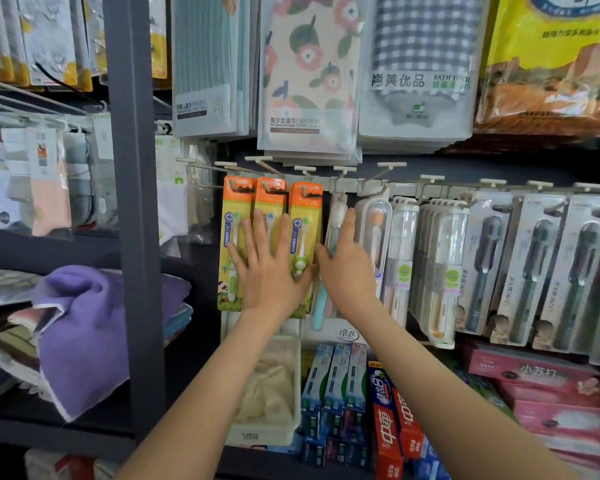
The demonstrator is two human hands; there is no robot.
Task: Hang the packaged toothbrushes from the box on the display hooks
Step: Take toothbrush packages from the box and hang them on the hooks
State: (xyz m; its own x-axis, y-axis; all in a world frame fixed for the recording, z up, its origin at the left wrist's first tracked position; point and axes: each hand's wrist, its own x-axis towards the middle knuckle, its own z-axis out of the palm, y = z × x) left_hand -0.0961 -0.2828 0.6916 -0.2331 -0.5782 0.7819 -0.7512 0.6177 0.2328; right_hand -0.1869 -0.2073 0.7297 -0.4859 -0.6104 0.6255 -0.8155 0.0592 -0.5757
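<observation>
Three orange-topped packs of children's toothbrushes [231, 216] hang side by side from the display hooks [305, 170] on a pale rail. My left hand [269, 268] lies flat on the fronts of these packs, fingers spread, holding nothing. My right hand [347, 261] is just to the right, fingers straight and edge-on against a hanging pack with a teal brush [318, 306]. No box is in view.
More toothbrush packs [440, 258] fill the hooks to the right. Packaged towels [309, 81] hang above. Toothpaste cartons [340, 386] and a white basket [267, 434] stand below. A dark upright post [136, 237] and folded purple towels [84, 334] are at the left.
</observation>
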